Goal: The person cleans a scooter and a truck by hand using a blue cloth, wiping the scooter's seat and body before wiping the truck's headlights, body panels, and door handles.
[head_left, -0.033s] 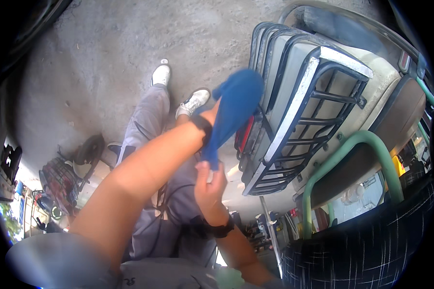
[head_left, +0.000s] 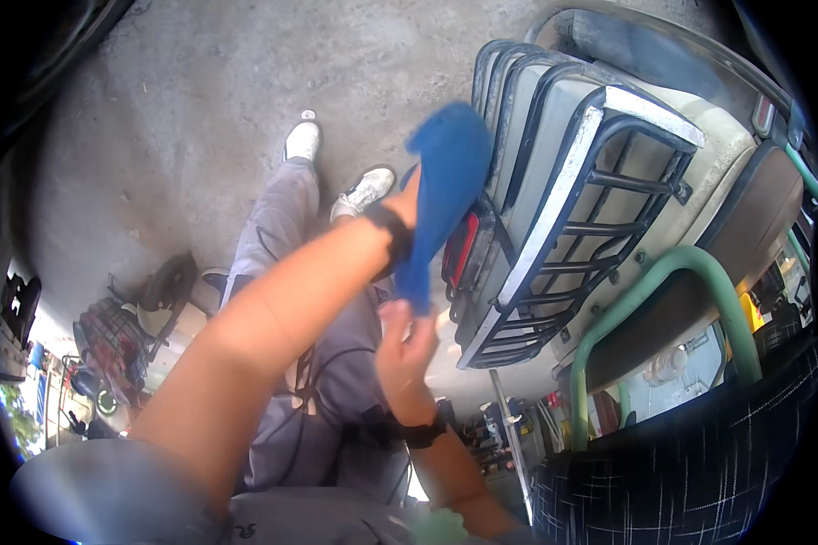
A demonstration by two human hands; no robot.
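Left forearm [head_left: 264, 309]: bare, reaching from the lower left toward the middle, a black band [head_left: 394, 232] around its wrist.
Right hand [head_left: 402, 359]: below the left wrist, a dark wristband [head_left: 421, 431] behind it; the grip is clamped, thumb and fingers pinched on the lower end of the blue fabric, slightly blurred.
Left hand [head_left: 408, 200]: mostly hidden by the same fabric, a little skin showing beside the wristband; I cannot tell whether its grip is apart or together.
Blue fabric [head_left: 450, 173]: a soft, limp piece, broad and rounded at the top over the left hand, narrowing downward to the right hand's fingertips; it hangs above the floor, just left of the rack in view.
Patterned cover [head_left: 663, 463]: black cloth crossed by thin white lines, lower right.
Trousers [head_left: 273, 218]: grey, under the arms.
Green tube [head_left: 579, 391]: bent metal, arching above the patterned cover.
Rack [head_left: 595, 229]: black metal bars with white-faced edges, a red lamp [head_left: 461, 250] at its left side.
Seat [head_left: 759, 204]: brown, padded, beyond the rack.
Shoes [head_left: 303, 141]: white, on the floor.
Floor [head_left: 182, 118]: grey, rough, stained.
Wire basket [head_left: 109, 341]: dark mesh, far left.
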